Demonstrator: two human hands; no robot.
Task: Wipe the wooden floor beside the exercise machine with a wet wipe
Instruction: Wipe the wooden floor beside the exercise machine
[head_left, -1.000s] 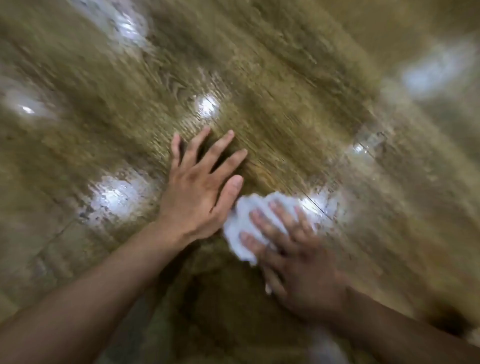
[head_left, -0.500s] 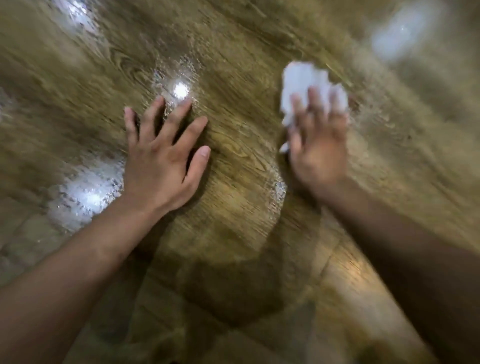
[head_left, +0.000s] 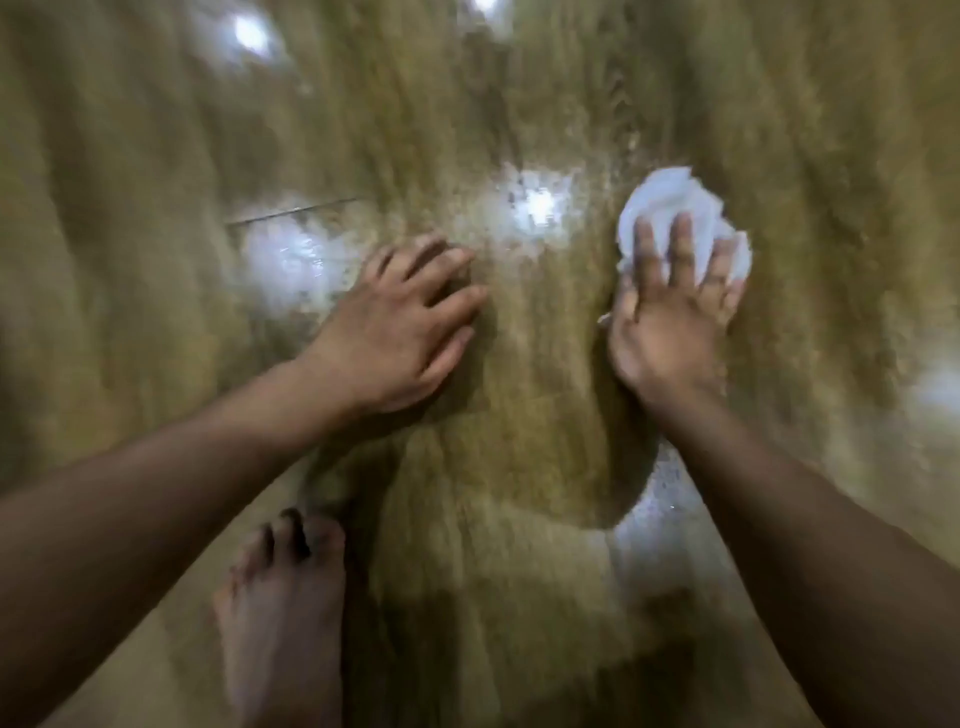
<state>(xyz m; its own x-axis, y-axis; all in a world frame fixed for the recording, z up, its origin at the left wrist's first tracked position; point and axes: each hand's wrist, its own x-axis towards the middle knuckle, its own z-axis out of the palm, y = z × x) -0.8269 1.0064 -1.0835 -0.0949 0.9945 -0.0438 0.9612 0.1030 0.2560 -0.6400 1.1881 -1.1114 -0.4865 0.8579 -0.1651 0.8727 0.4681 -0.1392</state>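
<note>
A crumpled white wet wipe (head_left: 670, 200) lies on the glossy wooden floor (head_left: 545, 395), right of centre. My right hand (head_left: 670, 322) presses flat on the wipe, fingers spread over it, with the wipe bulging out past the fingertips. My left hand (head_left: 400, 332) rests palm down on the bare floor to the left of it, fingers apart and holding nothing. The picture is blurred by motion. The exercise machine is not in view.
My bare foot (head_left: 285, 613) stands on the floor at the bottom, below the left forearm. Bright light reflections (head_left: 535, 208) shine on the wet boards between and beyond the hands. A board seam (head_left: 291, 210) runs at the upper left.
My right hand swept the wipe from near my left hand up and to the right, and it now sits a little lower. The view shifted, bringing my foot into sight.
</note>
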